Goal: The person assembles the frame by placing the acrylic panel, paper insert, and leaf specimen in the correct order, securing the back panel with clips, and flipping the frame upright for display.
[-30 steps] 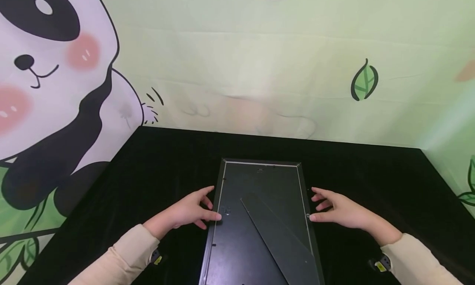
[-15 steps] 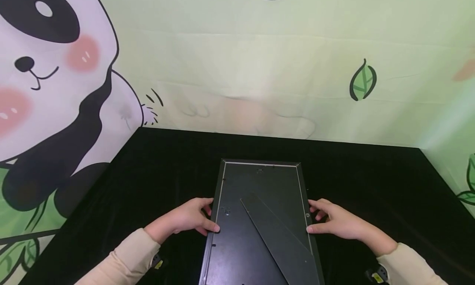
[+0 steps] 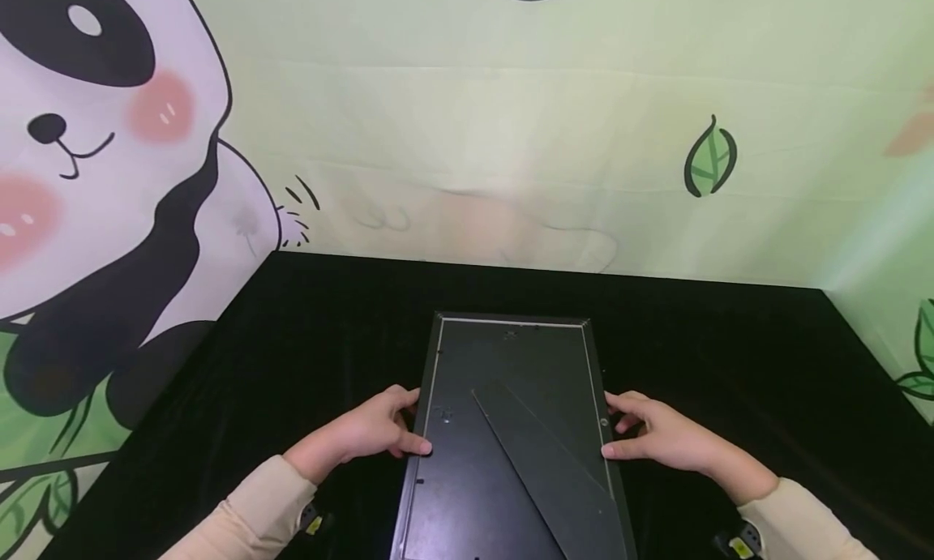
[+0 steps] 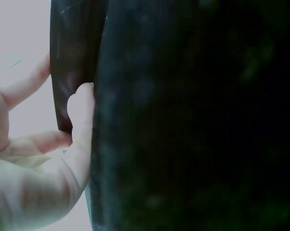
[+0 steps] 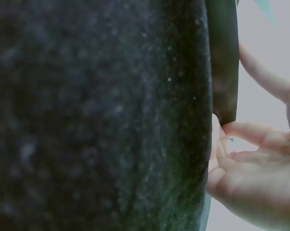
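Note:
A black picture frame lies back side up, with a diagonal easel leg on its backing; its lower end runs out of the head view. My left hand grips the left edge, thumb on top and fingers at the side. Opposite it, my right hand holds the right edge the same way. In the left wrist view, the frame's edge sits between thumb and fingers. The right wrist view also has the edge between thumb and fingers. Some fingertips are hidden.
Black cloth covers the table around the frame, and it fills much of both wrist views. Behind stands a pale green backdrop with a panda drawing and leaves.
Both hands have moved in from beside the frame and slightly nearer to me, and have taken hold of its two long edges. The frame has hardly moved.

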A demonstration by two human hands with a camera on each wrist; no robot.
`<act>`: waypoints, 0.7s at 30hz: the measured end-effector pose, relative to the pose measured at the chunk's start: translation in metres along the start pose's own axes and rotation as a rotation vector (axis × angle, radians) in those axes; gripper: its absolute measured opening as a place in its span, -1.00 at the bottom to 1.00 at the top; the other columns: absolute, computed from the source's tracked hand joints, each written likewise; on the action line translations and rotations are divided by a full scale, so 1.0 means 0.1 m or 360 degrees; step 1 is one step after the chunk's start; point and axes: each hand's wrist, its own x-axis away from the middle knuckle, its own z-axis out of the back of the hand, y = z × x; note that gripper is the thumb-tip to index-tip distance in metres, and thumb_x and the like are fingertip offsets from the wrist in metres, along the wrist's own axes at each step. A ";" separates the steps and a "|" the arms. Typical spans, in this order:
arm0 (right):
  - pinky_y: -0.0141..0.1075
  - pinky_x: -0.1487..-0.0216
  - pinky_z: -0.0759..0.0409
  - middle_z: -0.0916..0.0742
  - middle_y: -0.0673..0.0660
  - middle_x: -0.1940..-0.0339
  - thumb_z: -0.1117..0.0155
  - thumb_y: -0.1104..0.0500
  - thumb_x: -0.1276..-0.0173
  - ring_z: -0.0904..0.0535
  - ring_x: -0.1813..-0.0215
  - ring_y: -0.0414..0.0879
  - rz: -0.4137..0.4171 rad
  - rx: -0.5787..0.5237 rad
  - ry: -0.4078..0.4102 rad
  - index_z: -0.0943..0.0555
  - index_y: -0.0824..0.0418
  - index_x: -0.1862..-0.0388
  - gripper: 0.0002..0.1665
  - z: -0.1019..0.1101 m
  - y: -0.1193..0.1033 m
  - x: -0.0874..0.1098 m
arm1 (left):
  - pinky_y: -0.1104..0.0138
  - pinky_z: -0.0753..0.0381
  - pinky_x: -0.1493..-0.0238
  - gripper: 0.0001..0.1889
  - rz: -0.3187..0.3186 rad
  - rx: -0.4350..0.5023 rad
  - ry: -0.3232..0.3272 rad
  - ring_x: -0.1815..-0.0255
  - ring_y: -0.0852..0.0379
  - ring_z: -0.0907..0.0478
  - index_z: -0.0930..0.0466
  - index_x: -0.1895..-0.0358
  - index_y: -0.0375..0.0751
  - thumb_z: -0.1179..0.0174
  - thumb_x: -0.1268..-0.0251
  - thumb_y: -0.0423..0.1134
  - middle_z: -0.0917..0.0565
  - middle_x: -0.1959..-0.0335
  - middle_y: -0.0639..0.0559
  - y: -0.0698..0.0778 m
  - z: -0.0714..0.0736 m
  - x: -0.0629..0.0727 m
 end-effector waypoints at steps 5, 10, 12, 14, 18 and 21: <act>-0.36 0.13 -0.59 -0.38 0.49 -0.26 -0.39 0.12 -0.25 -0.53 -0.08 0.11 -0.0064 -0.0085 -0.0016 -0.10 0.59 -0.41 -0.02 0.00 0.00 0.04 | 0.22 -0.63 0.29 -0.14 0.0020 0.0032 0.0027 0.38 0.10 -0.57 -0.18 -0.42 -0.44 -0.43 -0.04 -0.34 -0.28 0.02 -0.22 0.03 -0.02 0.02; -0.29 0.08 -0.62 -0.30 0.58 -0.32 -0.35 0.17 -0.29 -0.65 0.03 0.01 -0.0079 -0.0314 -0.0050 0.08 0.57 -0.47 0.05 -0.01 -0.02 0.06 | 0.18 -0.67 0.23 -0.10 -0.0005 0.0107 0.0031 0.31 0.06 -0.62 -0.08 -0.46 -0.44 -0.41 -0.06 -0.38 -0.25 -0.06 -0.28 0.08 -0.01 0.06; -0.22 0.08 -0.65 -0.30 0.61 -0.30 -0.32 0.21 -0.30 -0.69 0.10 -0.04 -0.0051 -0.0424 -0.0066 0.15 0.56 -0.47 0.06 -0.02 -0.03 0.06 | 0.14 -0.68 0.22 -0.08 -0.0015 0.0160 0.0000 0.29 0.01 -0.66 0.01 -0.47 -0.45 -0.38 -0.09 -0.40 -0.34 -0.10 -0.33 0.10 0.00 0.08; -0.15 0.10 -0.66 -0.27 0.62 -0.30 -0.30 0.25 -0.31 -0.71 0.13 -0.06 -0.0036 -0.0516 -0.0076 0.19 0.51 -0.49 0.06 -0.02 -0.05 0.06 | 0.11 -0.68 0.21 -0.06 -0.0022 0.0210 -0.0034 0.28 -0.02 -0.69 0.09 -0.49 -0.47 -0.34 -0.13 -0.43 -0.46 -0.08 -0.36 0.12 0.02 0.10; -0.13 0.14 -0.67 -0.31 0.57 -0.26 -0.30 0.27 -0.31 -0.71 0.13 -0.09 0.0005 -0.0516 -0.0023 0.16 0.41 -0.53 0.05 0.03 -0.12 0.04 | 0.08 -0.67 0.19 -0.08 -0.0063 0.0254 -0.0059 0.26 -0.01 -0.69 0.17 -0.50 -0.46 -0.27 -0.19 -0.47 -0.49 -0.09 -0.40 0.19 0.08 0.11; -0.16 0.16 -0.68 -0.34 0.54 -0.24 -0.31 0.28 -0.30 -0.71 0.15 -0.09 0.0055 -0.0420 0.0060 0.13 0.34 -0.55 0.04 0.12 -0.20 0.01 | 0.10 -0.67 0.18 -0.12 -0.0140 0.0241 -0.0030 0.20 -0.01 -0.68 0.17 -0.51 -0.40 -0.21 -0.25 -0.48 -0.35 -0.20 -0.43 0.26 0.15 0.10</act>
